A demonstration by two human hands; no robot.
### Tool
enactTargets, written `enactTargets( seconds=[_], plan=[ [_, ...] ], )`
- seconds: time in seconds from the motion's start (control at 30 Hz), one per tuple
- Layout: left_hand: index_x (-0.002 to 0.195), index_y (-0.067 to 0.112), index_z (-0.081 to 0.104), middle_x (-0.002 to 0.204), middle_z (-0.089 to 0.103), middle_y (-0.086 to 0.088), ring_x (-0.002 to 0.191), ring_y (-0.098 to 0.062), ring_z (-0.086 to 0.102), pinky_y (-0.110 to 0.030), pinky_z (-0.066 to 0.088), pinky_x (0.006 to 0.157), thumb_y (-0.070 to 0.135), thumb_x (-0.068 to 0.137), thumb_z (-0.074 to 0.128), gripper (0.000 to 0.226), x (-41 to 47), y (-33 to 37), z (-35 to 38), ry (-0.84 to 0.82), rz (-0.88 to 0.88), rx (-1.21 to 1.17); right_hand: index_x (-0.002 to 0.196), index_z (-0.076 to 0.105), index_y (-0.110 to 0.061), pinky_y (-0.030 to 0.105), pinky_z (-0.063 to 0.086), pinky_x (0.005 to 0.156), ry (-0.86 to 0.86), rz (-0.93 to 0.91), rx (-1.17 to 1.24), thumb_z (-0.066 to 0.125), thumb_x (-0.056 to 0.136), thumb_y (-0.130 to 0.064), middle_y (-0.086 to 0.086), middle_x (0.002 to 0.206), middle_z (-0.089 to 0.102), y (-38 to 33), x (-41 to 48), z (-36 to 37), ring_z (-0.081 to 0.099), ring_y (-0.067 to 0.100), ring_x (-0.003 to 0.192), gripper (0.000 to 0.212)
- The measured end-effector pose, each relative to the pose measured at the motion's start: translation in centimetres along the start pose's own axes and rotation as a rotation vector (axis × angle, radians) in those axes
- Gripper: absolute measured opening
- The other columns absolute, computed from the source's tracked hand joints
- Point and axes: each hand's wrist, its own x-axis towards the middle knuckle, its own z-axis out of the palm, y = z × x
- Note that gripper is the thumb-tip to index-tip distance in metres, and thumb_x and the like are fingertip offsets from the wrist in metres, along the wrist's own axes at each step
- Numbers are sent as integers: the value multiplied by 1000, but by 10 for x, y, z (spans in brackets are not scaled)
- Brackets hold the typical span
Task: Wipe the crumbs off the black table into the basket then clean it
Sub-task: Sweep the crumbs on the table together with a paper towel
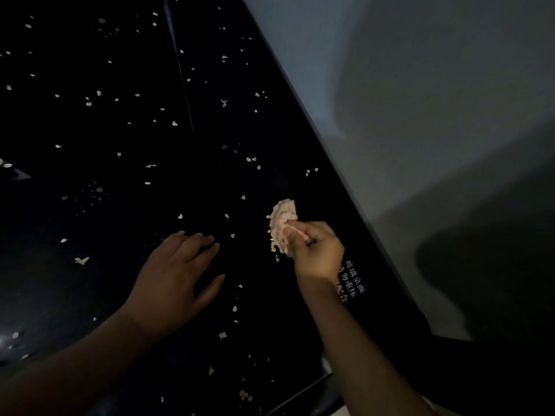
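Right hand [315, 250] pinches crumpled cloth [282, 223]; glossy black table [120, 205].

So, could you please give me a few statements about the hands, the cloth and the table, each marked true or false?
1. The right hand grips a crumpled cloth. True.
2. The left hand holds a brush. False: it holds nothing, its fingers spread over the black table.
3. Crumbs lie scattered across the table. True.
4. The white lettering is printed beside the left hand. False: it is beside the right wrist.
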Motion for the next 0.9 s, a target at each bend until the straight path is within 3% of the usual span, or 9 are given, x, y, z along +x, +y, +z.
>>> enactTargets(
  seconds=[0.13, 0.23, 0.37, 0.5, 0.57, 0.67, 0.8, 0.9],
  plan=[
    [112, 6, 68, 112, 64, -8, 101, -25, 59, -41, 38, 101, 46, 86, 46, 52, -1, -4, 1, -12, 9, -5, 83, 72, -23, 21, 52, 69, 159, -56, 31, 67, 81, 2, 3, 80, 69, -11, 38, -23, 62, 9, 68, 25],
    [110, 8, 70, 111, 65, -6, 98, -24, 61, -41, 40, 100, 46, 87, 45, 51, 1, -5, 0, -14, -4, -12, 82, 73, -15, 30, 57, 74, 242, -44, -30, 63, 82, -6, 4, 81, 71, -7, 96, -27, 66, 15, 73, 13],
    [104, 10, 72, 105, 66, -3, 92, -23, 62, -39, 42, 98, 45, 87, 48, 45, 7, -4, -2, 3, -24, -25, 94, 75, -9, 12, 46, 71, 301, 16, -138, 65, 85, -11, 5, 86, 71, 7, 144, -13, 66, 15, 79, 14],
    [104, 11, 72, 105, 66, -3, 93, -22, 63, -41, 44, 96, 44, 87, 49, 43, 6, -5, -1, -7, -20, -34, 99, 74, -6, 24, 52, 81, 230, 38, -159, 65, 86, -10, 13, 97, 71, 16, 147, 8, 68, 20, 87, 17],
    [104, 11, 72, 105, 66, -2, 94, -22, 62, -41, 44, 97, 43, 87, 50, 43, 6, -6, -1, -8, -23, -46, 95, 73, -4, 20, 50, 81, 165, -51, -186, 65, 87, -9, 12, 96, 68, 13, 129, 12, 66, 19, 85, 12],
    [105, 11, 71, 106, 65, -2, 94, -22, 62, -40, 43, 98, 43, 87, 50, 42, 6, -7, -1, -14, -23, -44, 88, 75, -6, 6, 42, 77, 14, -223, -138, 66, 85, -1, 1, 89, 63, 0, 86, 15, 60, -3, 78, 11],
    [108, 11, 70, 109, 65, -2, 97, -22, 62, -41, 41, 99, 44, 88, 49, 45, 4, -8, -2, -43, -19, -41, 91, 77, -7, 7, 44, 78, -221, -177, -58, 66, 83, 6, -2, 93, 63, -7, 26, 19, 60, -6, 85, 19],
    [109, 10, 70, 109, 65, -3, 98, -23, 62, -39, 39, 101, 45, 87, 47, 47, 3, -6, -4, -41, -23, -43, 89, 76, -11, 10, 45, 77, -93, -164, -6, 66, 83, 2, 1, 92, 66, -8, 16, 5, 61, -3, 84, 18]
  ],
)
